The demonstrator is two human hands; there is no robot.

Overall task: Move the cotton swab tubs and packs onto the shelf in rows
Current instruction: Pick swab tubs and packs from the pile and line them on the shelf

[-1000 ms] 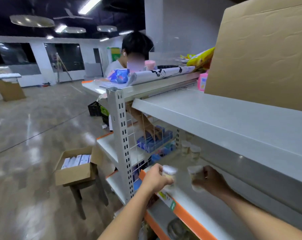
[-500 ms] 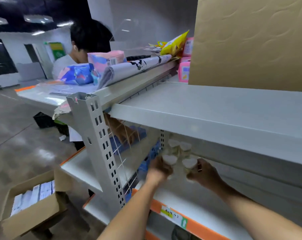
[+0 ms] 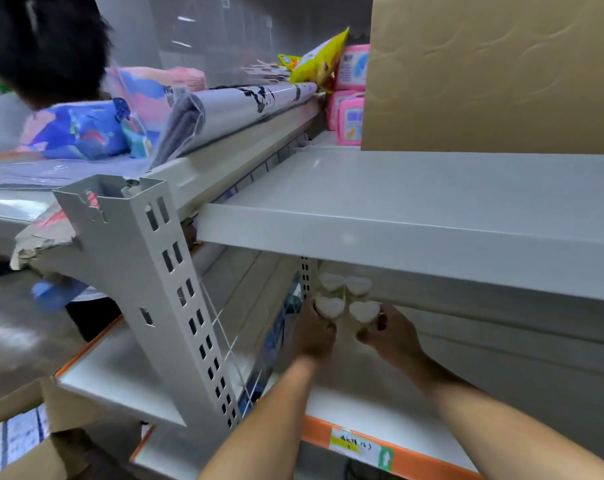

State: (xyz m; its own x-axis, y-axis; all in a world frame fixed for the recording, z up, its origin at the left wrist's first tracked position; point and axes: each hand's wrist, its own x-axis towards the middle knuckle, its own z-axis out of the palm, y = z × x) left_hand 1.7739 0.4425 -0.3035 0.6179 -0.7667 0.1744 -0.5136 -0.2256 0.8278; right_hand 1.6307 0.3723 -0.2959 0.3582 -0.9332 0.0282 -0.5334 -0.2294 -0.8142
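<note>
Both my hands reach deep into the white lower shelf (image 3: pixel 380 414) with its orange front edge. My left hand (image 3: pixel 312 336) grips a small clear tub with a white heart-shaped lid (image 3: pixel 329 306). My right hand (image 3: pixel 392 336) grips a matching tub (image 3: pixel 364 311) right beside it. Two more heart-lidded tubs (image 3: pixel 345 284) stand just behind them at the back left corner of the shelf. The four lids form a tight two-by-two block. Whether the held tubs rest on the shelf is hidden by my hands.
The shelf board above (image 3: pixel 414 220) overhangs my hands. A big cardboard box (image 3: pixel 494 74) and pink packs (image 3: pixel 350 119) sit on it. A perforated steel upright (image 3: pixel 175 292) stands at left. Another person (image 3: pixel 40 46) leans behind the rack. An open carton (image 3: pixel 23 441) lies at lower left.
My hands carried the two tubs from the shelf's front edge to the back, ending up against the two standing tubs. My head moved closer and the view swung right.
</note>
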